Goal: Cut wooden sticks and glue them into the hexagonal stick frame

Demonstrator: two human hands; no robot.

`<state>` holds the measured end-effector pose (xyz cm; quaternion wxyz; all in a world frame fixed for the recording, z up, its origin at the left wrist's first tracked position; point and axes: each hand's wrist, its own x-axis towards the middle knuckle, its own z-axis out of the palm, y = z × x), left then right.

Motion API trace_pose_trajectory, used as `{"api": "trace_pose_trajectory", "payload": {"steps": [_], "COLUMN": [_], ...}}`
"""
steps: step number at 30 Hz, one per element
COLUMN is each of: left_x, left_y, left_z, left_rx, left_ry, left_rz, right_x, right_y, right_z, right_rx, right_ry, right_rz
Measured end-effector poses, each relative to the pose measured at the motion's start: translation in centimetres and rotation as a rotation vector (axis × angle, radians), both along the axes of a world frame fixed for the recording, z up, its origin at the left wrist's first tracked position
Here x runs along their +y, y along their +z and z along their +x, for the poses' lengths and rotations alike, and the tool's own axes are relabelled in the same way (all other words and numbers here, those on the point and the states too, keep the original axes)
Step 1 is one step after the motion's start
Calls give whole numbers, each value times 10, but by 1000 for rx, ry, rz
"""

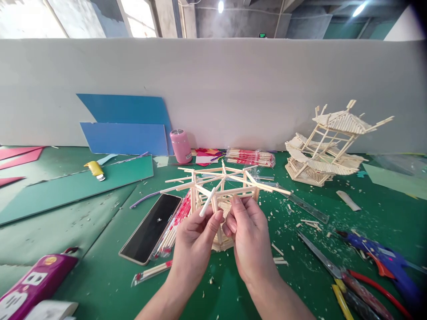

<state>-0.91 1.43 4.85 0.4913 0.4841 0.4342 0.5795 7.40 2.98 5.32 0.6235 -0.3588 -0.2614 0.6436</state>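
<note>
In the middle of the head view stands a pavilion model (223, 178) built of thin pale wooden sticks, with roof sticks spreading out from its top. My left hand (196, 235) is closed at its front left post, thumb and forefinger pinched below a white-tipped stick (207, 202). Beside it, my right hand (250, 233) is closed with curled fingers at the model's front right rail. The fingertips of both hands nearly meet. They hide part of the lower frame, and anything small between the right fingertips is hidden.
A finished-looking stick pavilion (328, 151) stands back right. Scissors (320, 255) and a blue glue gun (376, 255) lie right. A phone (151, 229) and bagged sticks (171, 231) lie left, with a yellow cutter (95, 170) and pink canister (180, 146) farther back. Scraps litter the green table.
</note>
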Motion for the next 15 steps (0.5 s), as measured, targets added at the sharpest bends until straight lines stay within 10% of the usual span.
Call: {"api": "trace_pose_trajectory", "payload": {"steps": [15], "left_x": [0], "left_y": [-1], "left_z": [0], "left_rx": [-15], "left_ry": [13], "left_rz": [-12], "right_x": [-1], "right_y": [-1], "right_z": [1], "right_rx": [-10], "right_ry": [4], "right_rz": [7]}}
